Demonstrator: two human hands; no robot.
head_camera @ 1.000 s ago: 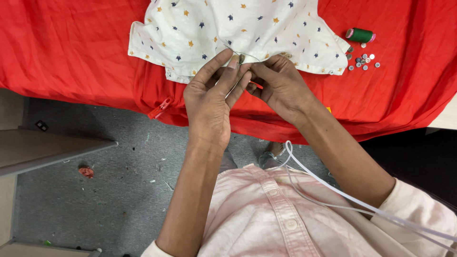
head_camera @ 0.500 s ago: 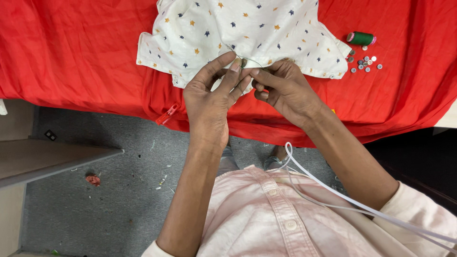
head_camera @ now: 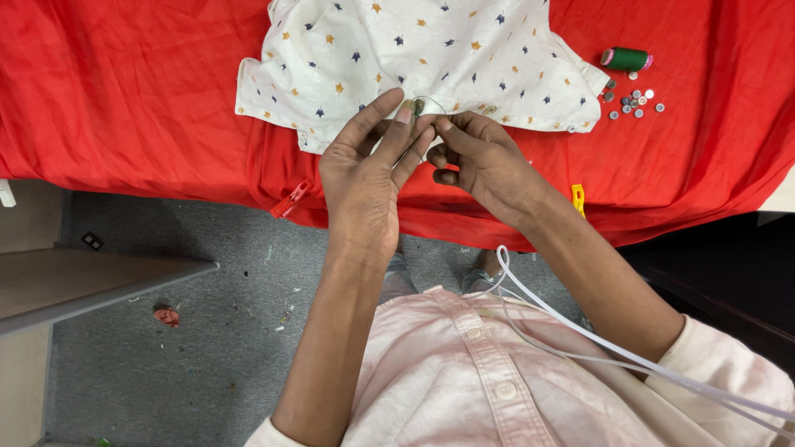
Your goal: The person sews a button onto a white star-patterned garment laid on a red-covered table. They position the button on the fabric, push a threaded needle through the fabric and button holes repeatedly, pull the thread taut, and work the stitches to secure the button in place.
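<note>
A white garment (head_camera: pixel 431 58) printed with small orange and dark stars lies on a red cloth (head_camera: pixel 124 91) over the table. My left hand (head_camera: pixel 368 170) pinches a small dark button (head_camera: pixel 418 106) at the garment's near edge, fingers stretched forward. My right hand (head_camera: pixel 484 161) is beside it with fingers curled, pinched on a thin thread (head_camera: pixel 435 101) that loops just above the button. A needle, if there is one, is too small to see.
A green thread spool (head_camera: pixel 627 59) and several loose buttons (head_camera: pixel 633 101) lie at the right. A red clip (head_camera: pixel 291 199) and a yellow clip (head_camera: pixel 577 199) hold the cloth's front edge. Grey carpet lies below, a wooden surface (head_camera: pixel 83 285) at left.
Both hands have stayed together at the garment's edge; the left fingers have straightened and a thread loop now shows above the button. The view shifted slightly.
</note>
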